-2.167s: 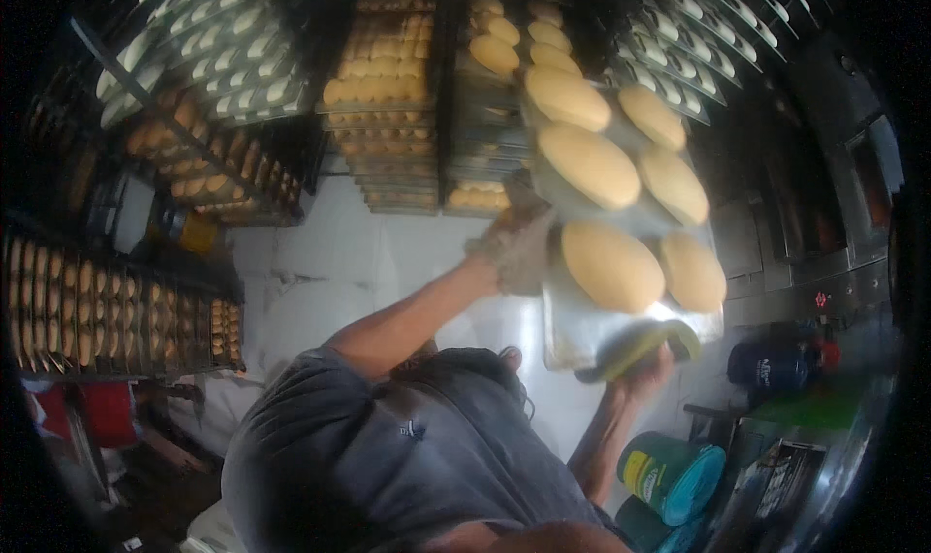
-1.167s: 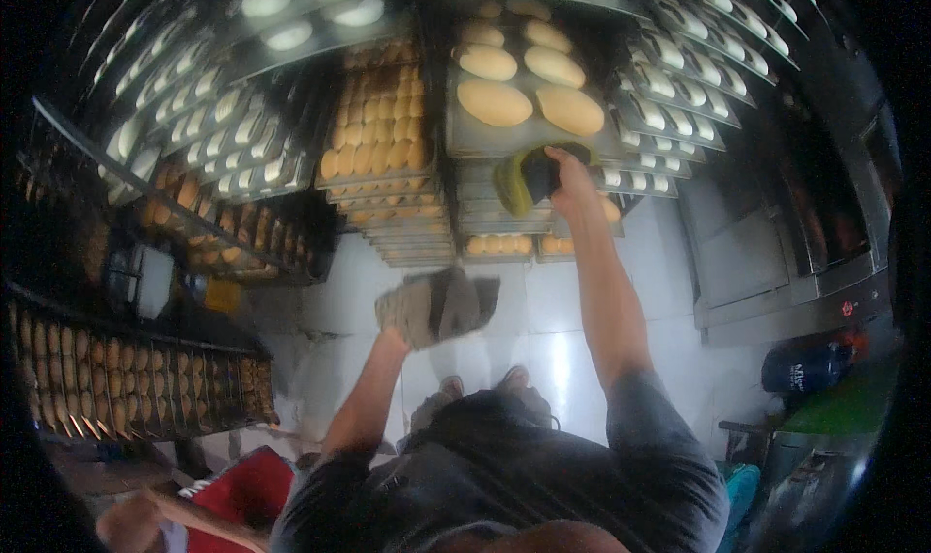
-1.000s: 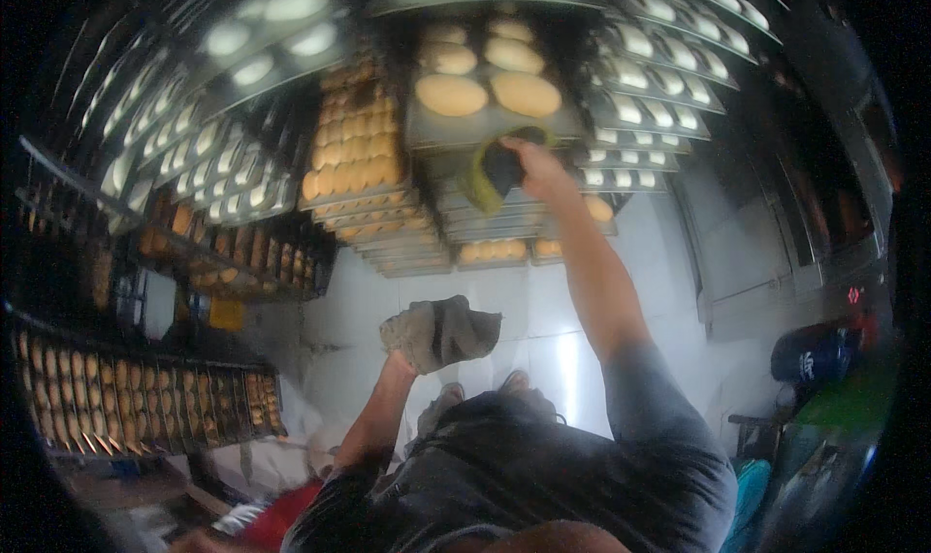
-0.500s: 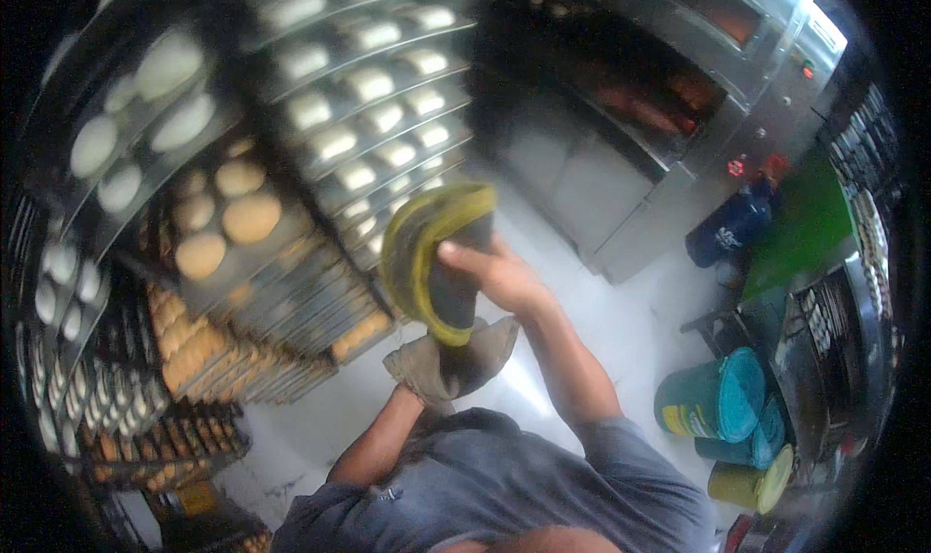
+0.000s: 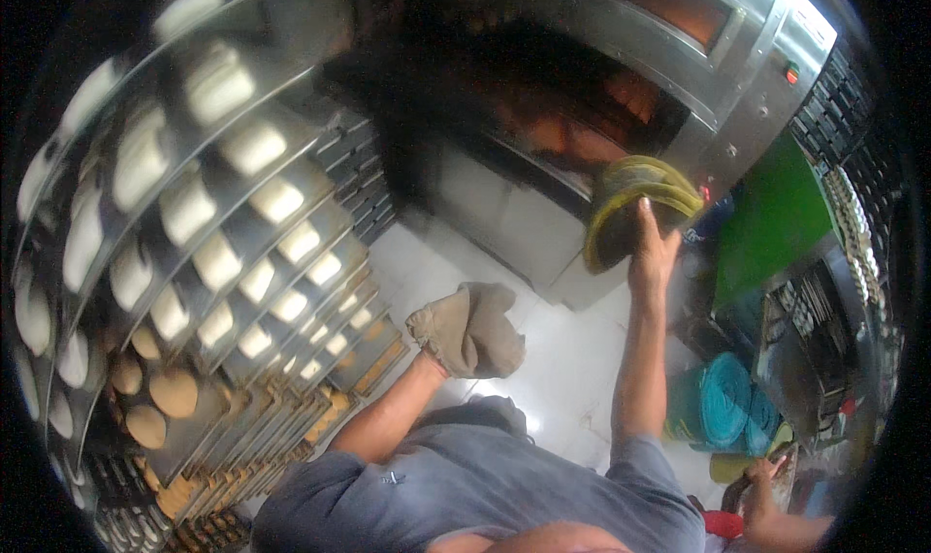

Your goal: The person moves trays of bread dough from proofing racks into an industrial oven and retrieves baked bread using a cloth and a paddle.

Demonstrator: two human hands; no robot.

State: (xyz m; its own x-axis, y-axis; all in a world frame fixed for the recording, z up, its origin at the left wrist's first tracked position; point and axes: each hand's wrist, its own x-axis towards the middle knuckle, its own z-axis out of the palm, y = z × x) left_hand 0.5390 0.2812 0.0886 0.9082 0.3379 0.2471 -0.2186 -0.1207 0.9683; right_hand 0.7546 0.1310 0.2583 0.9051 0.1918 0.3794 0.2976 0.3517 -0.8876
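Note:
My right hand (image 5: 656, 252) reaches out at the right, toward the front of a metal oven (image 5: 722, 59). It grips a dark, rounded, folded pad with yellow edging (image 5: 635, 189), the thumb lying across the near face; the other fingers are mostly hidden behind. My left hand is inside a brown cloth mitt (image 5: 470, 332), held in front of my body over the pale floor. The mitt hides those fingers, and nothing shows held in it. Behind the yellow-edged pad, the oven's dark opening (image 5: 572, 131) glows orange inside.
Racks on the left hold trays of pale dough pieces (image 5: 276, 199) and browned round buns (image 5: 173, 394). A green panel (image 5: 776, 228) stands at the right, with teal buckets (image 5: 713, 398) nearer me. Another person's hand (image 5: 761, 475) enters at lower right.
My right hand has swung right with the yellow-edged pad, away from the mitt and toward the oven. The view has turned, bringing the dough racks nearer. Another person's arm has appeared at lower right.

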